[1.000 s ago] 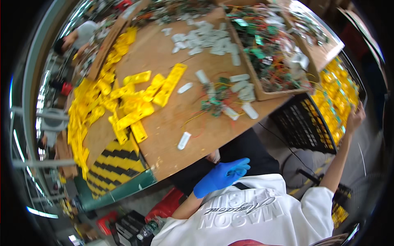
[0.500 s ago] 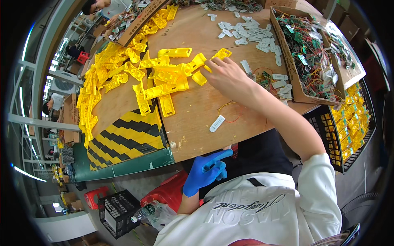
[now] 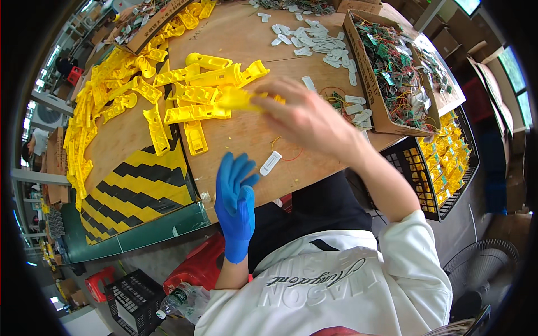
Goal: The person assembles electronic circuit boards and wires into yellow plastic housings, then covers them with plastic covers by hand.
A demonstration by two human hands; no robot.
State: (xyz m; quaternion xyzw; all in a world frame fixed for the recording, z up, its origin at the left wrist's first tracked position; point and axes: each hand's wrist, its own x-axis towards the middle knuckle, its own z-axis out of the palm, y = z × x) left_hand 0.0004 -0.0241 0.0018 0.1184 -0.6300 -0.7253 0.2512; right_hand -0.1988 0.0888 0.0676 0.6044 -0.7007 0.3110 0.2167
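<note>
My right hand (image 3: 302,115), bare and smeared by motion, is closed on a yellow plastic housing (image 3: 238,99) just over a loose group of similar pieces. Its fingers partly cover that housing. My left hand (image 3: 235,196), in a blue glove, is raised at the table's near edge with its fingers apart and nothing in it. Near the blue fingertips lies a white plastic tab (image 3: 270,163) with thin red and yellow wires. Yellow housings (image 3: 195,138) lie on the wood beyond the left hand, some overlapping.
A larger heap of yellow housings (image 3: 84,134) spreads along the left. White tabs (image 3: 330,50) are scattered at the far middle. A cardboard box (image 3: 367,84) of green circuit boards and wires stands right. Below it, a black crate (image 3: 473,162) holds yellow parts. A fan (image 3: 487,263) stands lower right.
My right hand has drawn a yellow housing back from the group towards me. My left hand has risen from my lap to the table edge and its fingers have spread. The view has shifted.
</note>
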